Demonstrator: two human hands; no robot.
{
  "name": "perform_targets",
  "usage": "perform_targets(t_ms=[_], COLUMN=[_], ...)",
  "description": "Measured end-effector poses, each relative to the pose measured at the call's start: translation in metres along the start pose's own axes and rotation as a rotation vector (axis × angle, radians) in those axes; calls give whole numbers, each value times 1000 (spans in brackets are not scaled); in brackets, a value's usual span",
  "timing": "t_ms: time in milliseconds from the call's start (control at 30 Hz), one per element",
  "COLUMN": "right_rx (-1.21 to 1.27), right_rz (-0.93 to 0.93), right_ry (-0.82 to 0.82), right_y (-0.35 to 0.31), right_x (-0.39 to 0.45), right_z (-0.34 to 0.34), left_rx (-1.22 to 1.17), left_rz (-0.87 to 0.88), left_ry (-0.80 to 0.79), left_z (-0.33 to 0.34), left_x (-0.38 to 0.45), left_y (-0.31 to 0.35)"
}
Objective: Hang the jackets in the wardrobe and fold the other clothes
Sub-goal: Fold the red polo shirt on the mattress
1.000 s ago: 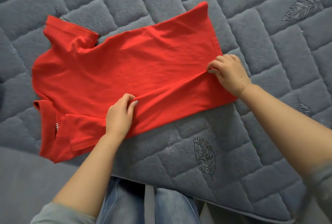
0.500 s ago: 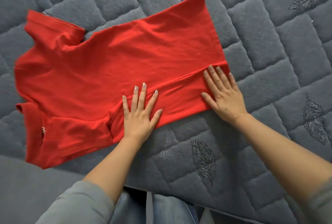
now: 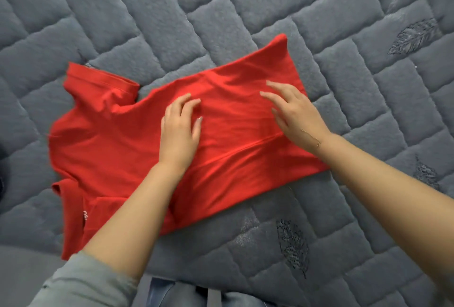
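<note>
Red shirt (image 3: 118, 149) spread on a grey quilted bed (image 3: 221, 11), near side folded over.

The left hand (image 3: 179, 129) and right hand (image 3: 297, 112) are over the shirt's middle, fingers loose and spread, gripping nothing. 1 sleeve (image 3: 100, 83) sticks out at the far left. Blue jeans (image 3: 172, 292) show below the bed edge.

Grey quilted mattress (image 3: 245, 11) w/ stitched leaf motifs (image 3: 292, 245) — blue jeans (image 3: 167, 292) at btm edge.
</note>
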State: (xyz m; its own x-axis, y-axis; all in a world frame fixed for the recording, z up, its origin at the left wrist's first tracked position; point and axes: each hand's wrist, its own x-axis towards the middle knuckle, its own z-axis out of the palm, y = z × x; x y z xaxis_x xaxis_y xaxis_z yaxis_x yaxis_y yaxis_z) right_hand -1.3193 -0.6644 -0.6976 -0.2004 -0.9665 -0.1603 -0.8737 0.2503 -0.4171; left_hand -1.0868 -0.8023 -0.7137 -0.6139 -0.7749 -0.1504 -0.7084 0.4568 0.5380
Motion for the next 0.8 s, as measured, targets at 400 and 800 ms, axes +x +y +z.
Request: perform_targets(t_ms=[400, 800], right_rx=[-369, -287], right_rz=[147, 120], right_ry=[-116, 82], right_y=[2, 9], right_x=[117, -43], right_z=[-10, -4], left_rx=[229, 87], left_rz=[59, 301], left_ry=[-195, -279], left_z=[-55, -49], left_x=[63, -61], left_y=[-67, -40])
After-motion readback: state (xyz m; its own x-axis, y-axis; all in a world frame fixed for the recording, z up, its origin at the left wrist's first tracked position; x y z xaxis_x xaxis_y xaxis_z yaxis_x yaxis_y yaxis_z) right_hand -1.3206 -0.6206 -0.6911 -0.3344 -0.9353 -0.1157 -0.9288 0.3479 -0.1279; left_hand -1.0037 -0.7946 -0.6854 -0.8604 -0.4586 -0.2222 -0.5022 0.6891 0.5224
